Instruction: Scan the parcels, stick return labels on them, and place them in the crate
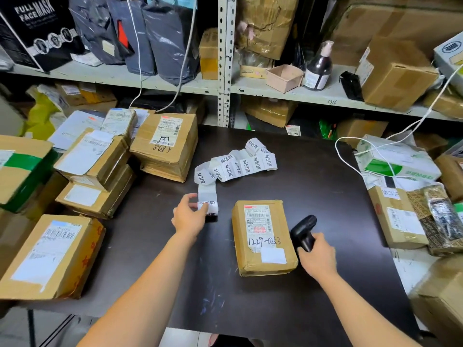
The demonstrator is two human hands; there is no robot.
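Scanning looked underway: right hand (317,259) clenched round scanner (304,231) beside parcel (263,236), frame centre on bench (250,309). Left hand (189,216) fingers (200,209) pinched label strip (235,164) end. Sticking and crating left; crate unseen.

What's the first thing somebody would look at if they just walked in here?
Probably the long curly strip of white labels snaking across the middle of the dark table, with the left hand pinching its near end. Next, the brown parcel lying flat right in front, and the black scanner that the right hand grips just beside it. Stacks of other boxes crowd both sides.
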